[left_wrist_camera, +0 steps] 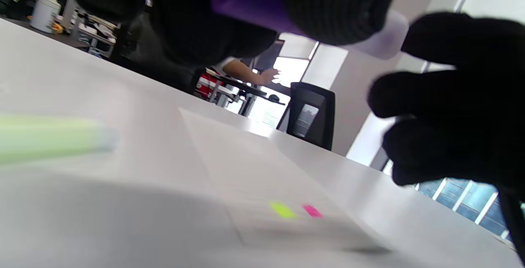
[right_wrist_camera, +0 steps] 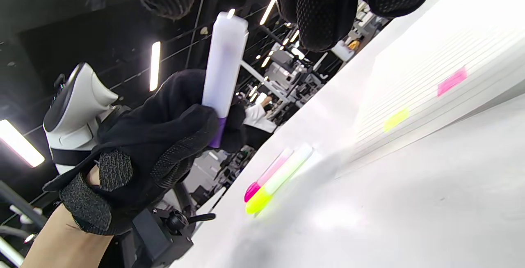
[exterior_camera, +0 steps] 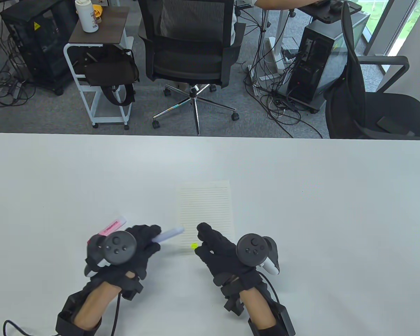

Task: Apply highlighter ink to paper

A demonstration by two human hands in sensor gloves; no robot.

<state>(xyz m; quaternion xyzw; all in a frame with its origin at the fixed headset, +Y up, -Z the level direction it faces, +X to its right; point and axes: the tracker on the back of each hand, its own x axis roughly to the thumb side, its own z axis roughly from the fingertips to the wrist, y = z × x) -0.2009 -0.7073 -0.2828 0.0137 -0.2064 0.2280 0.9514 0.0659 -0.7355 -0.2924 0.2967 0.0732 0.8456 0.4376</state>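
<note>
My left hand [exterior_camera: 147, 237] grips a purple highlighter [exterior_camera: 168, 235] by its barrel, pale cap [right_wrist_camera: 225, 54] on and pointing toward my right hand. My right hand [exterior_camera: 205, 237] hovers just beyond the cap tip, over the near edge of the lined paper [exterior_camera: 204, 206], with its fingers [right_wrist_camera: 324, 9] loosely bent and holding nothing. The paper carries a short yellow mark [right_wrist_camera: 396, 119] and a pink mark [right_wrist_camera: 451, 81] near its lower edge. In the left wrist view the highlighter [left_wrist_camera: 254, 5] crosses the top, and the right hand's fingers [left_wrist_camera: 451, 95] sit close to the cap.
A pink highlighter [exterior_camera: 112, 225] and a yellow highlighter [right_wrist_camera: 279, 177] lie side by side on the white table [exterior_camera: 336, 210], left of the paper behind my left hand. Office chairs, a cart and computer towers stand beyond the far edge.
</note>
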